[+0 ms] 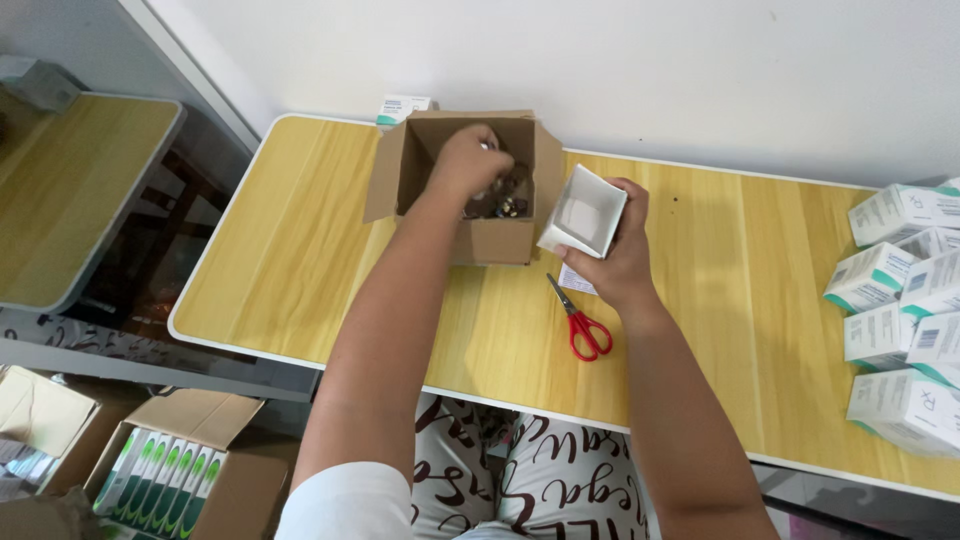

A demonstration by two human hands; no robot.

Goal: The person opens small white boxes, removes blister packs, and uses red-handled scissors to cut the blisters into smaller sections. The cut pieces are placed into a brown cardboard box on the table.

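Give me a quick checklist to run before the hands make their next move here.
1. Left hand inside the open cardboard box: ok.
2. Small item gripped by the left hand: cannot tell, fingers hide it.
3. Right hand holds the small white carton, mouth open: ok.
4. Carton empty: ok, nothing shows inside.
5. Red scissors lie clear of both hands on the table: ok.

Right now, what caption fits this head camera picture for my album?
Left hand reaches into a cardboard box while right hand holds an open white carton near red scissors.
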